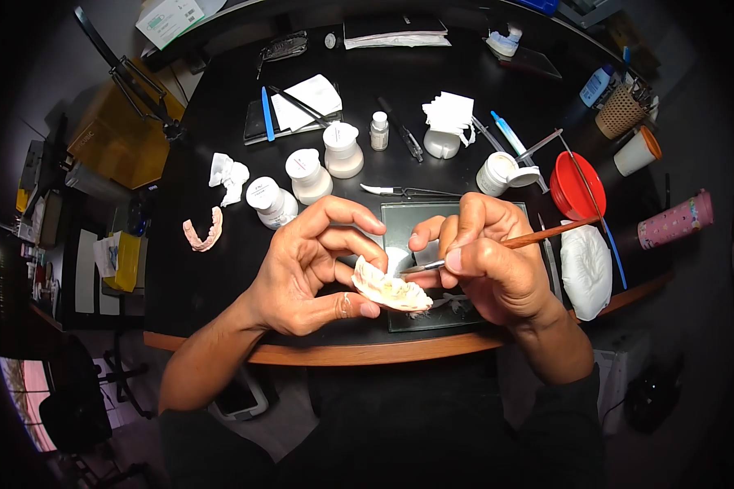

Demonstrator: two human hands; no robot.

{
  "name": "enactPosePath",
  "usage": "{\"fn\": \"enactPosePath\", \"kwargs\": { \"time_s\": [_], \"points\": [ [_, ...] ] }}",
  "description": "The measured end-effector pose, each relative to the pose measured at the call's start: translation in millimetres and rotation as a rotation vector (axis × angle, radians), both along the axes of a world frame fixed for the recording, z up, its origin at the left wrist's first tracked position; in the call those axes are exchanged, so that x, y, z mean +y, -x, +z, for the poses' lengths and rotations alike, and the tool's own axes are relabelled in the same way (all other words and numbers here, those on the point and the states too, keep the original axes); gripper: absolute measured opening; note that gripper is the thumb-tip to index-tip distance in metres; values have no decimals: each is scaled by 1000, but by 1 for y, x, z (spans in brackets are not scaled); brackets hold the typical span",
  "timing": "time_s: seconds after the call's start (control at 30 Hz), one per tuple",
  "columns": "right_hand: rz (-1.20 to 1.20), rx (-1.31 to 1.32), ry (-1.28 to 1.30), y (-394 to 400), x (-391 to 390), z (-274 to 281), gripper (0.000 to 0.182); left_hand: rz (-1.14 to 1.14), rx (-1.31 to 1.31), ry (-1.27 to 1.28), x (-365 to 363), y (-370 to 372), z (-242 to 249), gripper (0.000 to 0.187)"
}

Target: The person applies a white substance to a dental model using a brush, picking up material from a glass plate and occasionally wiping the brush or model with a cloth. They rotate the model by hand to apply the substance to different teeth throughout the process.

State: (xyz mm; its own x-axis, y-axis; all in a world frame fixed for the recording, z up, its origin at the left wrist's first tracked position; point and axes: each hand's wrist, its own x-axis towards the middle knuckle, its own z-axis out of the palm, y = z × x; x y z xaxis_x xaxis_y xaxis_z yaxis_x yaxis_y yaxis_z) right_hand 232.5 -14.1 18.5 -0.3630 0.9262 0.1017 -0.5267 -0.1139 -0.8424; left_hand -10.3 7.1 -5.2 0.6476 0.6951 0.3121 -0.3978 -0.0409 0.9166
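Note:
A cream-coloured dental cast (387,291) is gripped in my left hand (308,269), thumb along its lower edge and fingers curled over the top. My right hand (497,265) pinches a thin brush (550,232) with a reddish-brown wooden handle and a metal ferrule. Its tip meets the upper edge of the cast in this view. Below both hands lies a glass slab (400,216), with small pale scraps on its front part. Just beyond it rest tweezers (420,193). A pink arch-shaped dental piece (203,230) is to the left of my left hand.
Several white-lidded jars, one a front jar (271,204), stand beyond my left hand. To the right are an open jar (495,174), a red bowl (577,186), a white pouch (586,273) and a pink bottle (675,220). The wooden table edge (359,352) runs below my wrists.

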Motion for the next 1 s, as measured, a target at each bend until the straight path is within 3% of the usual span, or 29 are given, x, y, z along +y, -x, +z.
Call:
{"fn": "enactPosePath", "kwargs": {
  "time_s": [0.2, 1.0],
  "points": [
    [5, -23, -141, 0, 5, -7, 14, -6, 44, -17, 0, 2, 3, 66],
    [-66, -15, -217, 1, 2, -9, 10, 57, 28, 7, -1, 1, 1, 58]
  ]
}}
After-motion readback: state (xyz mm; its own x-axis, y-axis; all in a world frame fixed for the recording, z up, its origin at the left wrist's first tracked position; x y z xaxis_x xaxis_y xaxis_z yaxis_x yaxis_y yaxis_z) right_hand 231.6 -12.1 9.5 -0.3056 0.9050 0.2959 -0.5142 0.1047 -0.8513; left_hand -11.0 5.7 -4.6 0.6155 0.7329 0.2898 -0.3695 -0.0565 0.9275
